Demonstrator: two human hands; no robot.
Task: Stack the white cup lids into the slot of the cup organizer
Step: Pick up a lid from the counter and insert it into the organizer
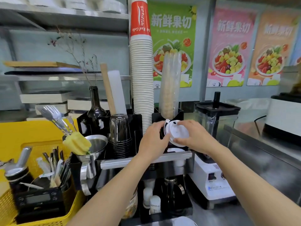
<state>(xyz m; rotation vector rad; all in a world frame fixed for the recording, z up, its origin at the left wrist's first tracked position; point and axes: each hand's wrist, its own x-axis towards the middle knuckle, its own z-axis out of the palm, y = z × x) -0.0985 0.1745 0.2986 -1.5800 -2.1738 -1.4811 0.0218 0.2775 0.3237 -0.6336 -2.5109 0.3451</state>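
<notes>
Both hands hold a small stack of white cup lids (176, 132), tilted on edge, in front of the black cup organizer (138, 121). My left hand (154, 139) grips the stack's left rim; my right hand (193, 136) grips its right and lower rim. Just below the stack, another white lid (175, 150) lies in the organizer's front right slot. Behind the lids a sleeve of clear cups (170, 85) stands in the organizer, next to a tall column of white paper cups (142, 75).
Stacked black cups (119, 136) and a dark bottle (95, 103) fill the organizer's left side. A blender (215, 128) stands right of it. A yellow basket (32, 176) with utensils, a metal funnel (96, 142) and a steel rail (146, 159) lie at front left.
</notes>
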